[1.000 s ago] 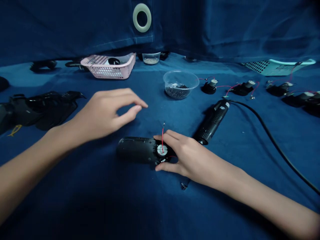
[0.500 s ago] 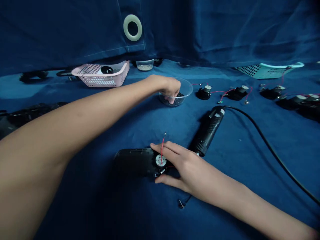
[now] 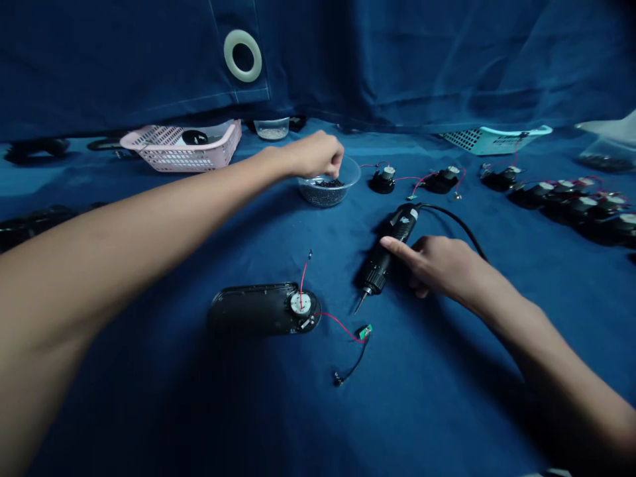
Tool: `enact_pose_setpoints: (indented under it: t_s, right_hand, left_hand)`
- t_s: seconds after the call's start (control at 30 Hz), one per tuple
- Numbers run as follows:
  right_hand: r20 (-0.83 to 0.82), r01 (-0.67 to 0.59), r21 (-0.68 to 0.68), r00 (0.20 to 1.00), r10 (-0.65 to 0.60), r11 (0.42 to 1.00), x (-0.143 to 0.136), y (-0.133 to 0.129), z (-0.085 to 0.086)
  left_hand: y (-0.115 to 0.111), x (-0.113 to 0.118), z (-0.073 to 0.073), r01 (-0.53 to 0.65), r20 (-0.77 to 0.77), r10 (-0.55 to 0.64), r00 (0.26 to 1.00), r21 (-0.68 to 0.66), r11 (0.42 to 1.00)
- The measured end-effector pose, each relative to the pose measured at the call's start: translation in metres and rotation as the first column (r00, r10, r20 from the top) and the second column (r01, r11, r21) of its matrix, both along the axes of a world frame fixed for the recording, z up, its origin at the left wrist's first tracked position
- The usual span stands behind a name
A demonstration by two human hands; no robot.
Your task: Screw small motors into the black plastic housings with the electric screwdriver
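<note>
My left hand (image 3: 322,154) is pinched closed above a clear plastic bowl (image 3: 325,196) of tiny dark pieces, perhaps screws; anything between the fingertips is too small to make out. My right hand (image 3: 440,264) is at the black electric screwdriver (image 3: 390,248), its thumb across the body and its fingers curled at the side. The tool lies on the cloth with its bit toward me. In front of me rests a black oblong shell (image 3: 253,310) carrying a round white motor-like part (image 3: 301,304) with red wires. One wire runs to a small green circuit board (image 3: 366,332).
A pink basket (image 3: 183,158) and a small clear tub (image 3: 271,130) stand at the back left, a teal basket (image 3: 497,141) at the back right. Several wired black parts (image 3: 541,192) line the right side. A blue curtain (image 3: 318,59) hangs across the back.
My right hand has left the black shell and moved right to the electric screwdriver. My left hand has risen from inside the bowl to above it. The view has shifted slightly right.
</note>
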State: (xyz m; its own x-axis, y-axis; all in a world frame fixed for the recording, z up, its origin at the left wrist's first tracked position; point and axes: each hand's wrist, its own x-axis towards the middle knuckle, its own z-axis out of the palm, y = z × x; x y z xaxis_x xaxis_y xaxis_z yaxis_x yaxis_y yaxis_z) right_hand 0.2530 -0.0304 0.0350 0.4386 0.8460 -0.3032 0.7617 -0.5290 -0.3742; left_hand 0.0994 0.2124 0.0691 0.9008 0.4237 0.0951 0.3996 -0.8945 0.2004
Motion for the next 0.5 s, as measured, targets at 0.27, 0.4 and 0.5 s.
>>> enact_pose_setpoints:
  t_s: [0.27, 0.4, 0.5]
  right_hand:
    - [-0.737, 0.336, 0.120, 0.660, -0.143, 0.934, -0.007, 0.013, -0.019]
    - [-0.897, 0.399, 0.162, 0.441, -0.034, 0.903, -0.008, 0.002, -0.002]
    - [-0.958, 0.455, 0.183, 0.280, 0.056, 0.872, -0.017, -0.009, 0.016]
  left_hand:
    - [-0.083, -0.074, 0.031, -0.064, 0.544, 0.058, 0.837, -0.009, 0.998]
    - [-0.154, -0.122, 0.034, -0.070, 0.697, 0.087, 0.712, -0.053, 0.996]
    - [-0.208, -0.138, 0.022, -0.150, 0.758, 0.176, 0.628, -0.103, 0.983]
